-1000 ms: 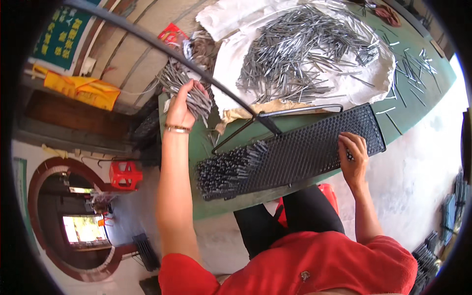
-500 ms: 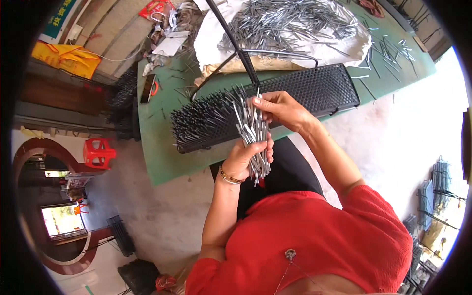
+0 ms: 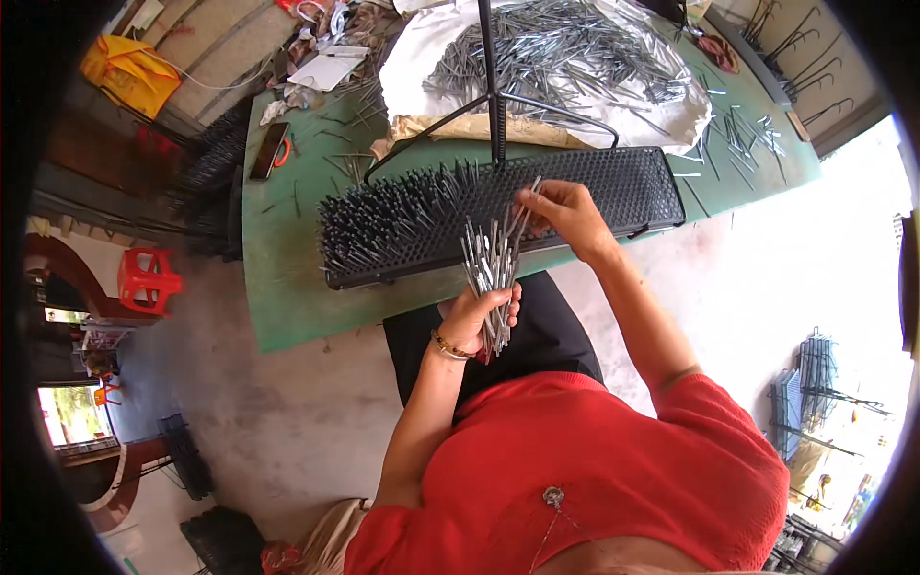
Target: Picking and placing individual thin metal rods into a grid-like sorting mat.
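Metal rods [image 3: 494, 261] inside tight left fingers [image 3: 516, 295] and, beyond, between pinched right fingers [image 3: 539, 203].

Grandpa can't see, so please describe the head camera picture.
A person's left hand grips grey rods; the right hand pinches one or more. Beyond, a black rack, partly filled with rods, lies on a green table near a rod pile.

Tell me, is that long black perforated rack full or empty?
Partly filled: the rack has dark thin rods standing packed in its left part, while its right part shows bare holes.
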Available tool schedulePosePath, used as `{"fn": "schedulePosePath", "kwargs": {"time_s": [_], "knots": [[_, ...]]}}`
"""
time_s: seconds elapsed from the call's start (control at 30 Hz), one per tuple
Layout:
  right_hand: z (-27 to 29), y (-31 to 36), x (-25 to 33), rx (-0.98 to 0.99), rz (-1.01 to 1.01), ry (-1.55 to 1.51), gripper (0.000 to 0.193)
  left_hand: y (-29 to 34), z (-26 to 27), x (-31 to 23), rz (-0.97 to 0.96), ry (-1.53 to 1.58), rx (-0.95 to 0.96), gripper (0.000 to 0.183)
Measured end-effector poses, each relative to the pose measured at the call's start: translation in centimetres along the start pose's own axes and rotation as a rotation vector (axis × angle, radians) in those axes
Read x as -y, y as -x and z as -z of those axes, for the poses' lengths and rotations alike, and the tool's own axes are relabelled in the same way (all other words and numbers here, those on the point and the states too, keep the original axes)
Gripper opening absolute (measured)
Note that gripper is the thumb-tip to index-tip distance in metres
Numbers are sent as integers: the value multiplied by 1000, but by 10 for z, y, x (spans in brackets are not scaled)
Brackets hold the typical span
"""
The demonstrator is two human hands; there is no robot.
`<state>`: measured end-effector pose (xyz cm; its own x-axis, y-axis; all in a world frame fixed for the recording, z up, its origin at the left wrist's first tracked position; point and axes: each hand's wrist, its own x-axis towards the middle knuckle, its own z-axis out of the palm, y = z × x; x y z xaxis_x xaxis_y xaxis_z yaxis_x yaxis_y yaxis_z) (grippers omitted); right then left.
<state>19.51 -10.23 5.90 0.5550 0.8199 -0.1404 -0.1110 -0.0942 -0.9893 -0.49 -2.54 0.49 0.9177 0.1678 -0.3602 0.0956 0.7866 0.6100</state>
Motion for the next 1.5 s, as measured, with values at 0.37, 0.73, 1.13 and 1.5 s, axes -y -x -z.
{"fn": "schedulePosePath", "kwargs": {"time_s": [0.37, 0.73, 1.13, 1.5], "knots": [[-10, -58, 15, -282, 485, 321, 21, -7, -2, -2, 19, 37, -88, 22], [-13, -80, -5, -139, 686, 557, 17, -4, -3, -9, 42, 25, -92, 35], [-6, -90, -6, -37, 728, 569, 18, -6, 1, -11, 82, 36, -79, 43], [-10, -91, -15, 30, 830, 766, 33, -5, -2, -12, 93, 10, -75, 46]]}}
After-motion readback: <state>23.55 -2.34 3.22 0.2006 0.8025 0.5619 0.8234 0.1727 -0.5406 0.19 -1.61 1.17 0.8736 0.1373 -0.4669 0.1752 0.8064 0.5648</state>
